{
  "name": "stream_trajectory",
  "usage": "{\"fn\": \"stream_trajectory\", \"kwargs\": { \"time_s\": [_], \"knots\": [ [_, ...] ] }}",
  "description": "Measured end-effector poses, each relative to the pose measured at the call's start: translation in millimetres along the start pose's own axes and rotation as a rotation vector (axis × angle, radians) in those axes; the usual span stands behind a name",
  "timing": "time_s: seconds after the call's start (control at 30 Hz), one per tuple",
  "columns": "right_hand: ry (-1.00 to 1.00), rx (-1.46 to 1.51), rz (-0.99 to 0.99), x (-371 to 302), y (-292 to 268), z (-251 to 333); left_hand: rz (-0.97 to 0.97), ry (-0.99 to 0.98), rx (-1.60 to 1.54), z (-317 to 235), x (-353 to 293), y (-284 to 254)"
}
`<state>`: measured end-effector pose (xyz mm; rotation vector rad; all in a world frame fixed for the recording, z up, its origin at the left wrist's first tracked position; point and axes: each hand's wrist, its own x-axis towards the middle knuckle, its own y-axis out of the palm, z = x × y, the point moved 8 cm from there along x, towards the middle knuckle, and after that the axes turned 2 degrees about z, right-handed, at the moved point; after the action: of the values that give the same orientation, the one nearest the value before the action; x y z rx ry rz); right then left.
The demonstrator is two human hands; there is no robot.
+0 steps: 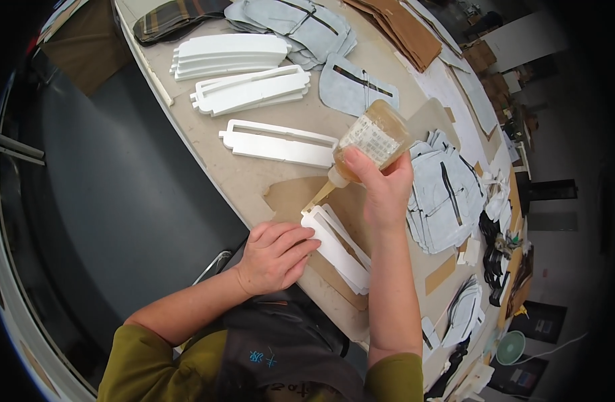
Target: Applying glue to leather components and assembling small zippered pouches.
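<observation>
A clear squeeze bottle (390, 124) of yellowish liquid, with a pale label, is tipped nozzle-down in my right hand (381, 181). Its long nozzle (319, 197) meets or nearly meets the top corner of a white slotted frame (325, 236). More white frames lie fanned under that one, on a piece of brown paper (290, 197). My left hand (277, 254) rests at the frame's left edge, fingers together and fingertips pressed on it. Whether the left thumb grips beneath is hidden.
Farther up the table (207, 144) lie a single white frame (280, 147) and two stacks of white frames (230, 55). Grey-blue fabric pieces with black slits (444, 194) are piled right and at the back. Brown sheets (394, 30) and striped cloth (177, 20) lie at the far edge.
</observation>
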<state>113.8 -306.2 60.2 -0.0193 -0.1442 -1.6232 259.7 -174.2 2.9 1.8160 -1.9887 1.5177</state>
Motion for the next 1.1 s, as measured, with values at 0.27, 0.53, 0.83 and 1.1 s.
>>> {"fn": "stream_trajectory", "kwargs": {
  "time_s": [0.27,0.53,0.83,1.1],
  "knots": [
    [0.068,-0.122,0.044,-0.9,-17.3,3.7,0.003,0.009,0.008,-0.4,0.0,0.5],
    [0.029,-0.018,0.038,1.5,-9.1,-4.4,0.026,-0.006,0.014,-0.8,1.1,0.5],
    [0.086,-0.111,0.056,-4.7,-29.5,-4.2,0.06,-0.006,0.034,0.5,2.0,1.2],
    [0.135,-0.119,0.07,-12.9,-45.1,-5.7,0.024,0.011,0.032,-0.5,1.5,2.5]
  ]
}}
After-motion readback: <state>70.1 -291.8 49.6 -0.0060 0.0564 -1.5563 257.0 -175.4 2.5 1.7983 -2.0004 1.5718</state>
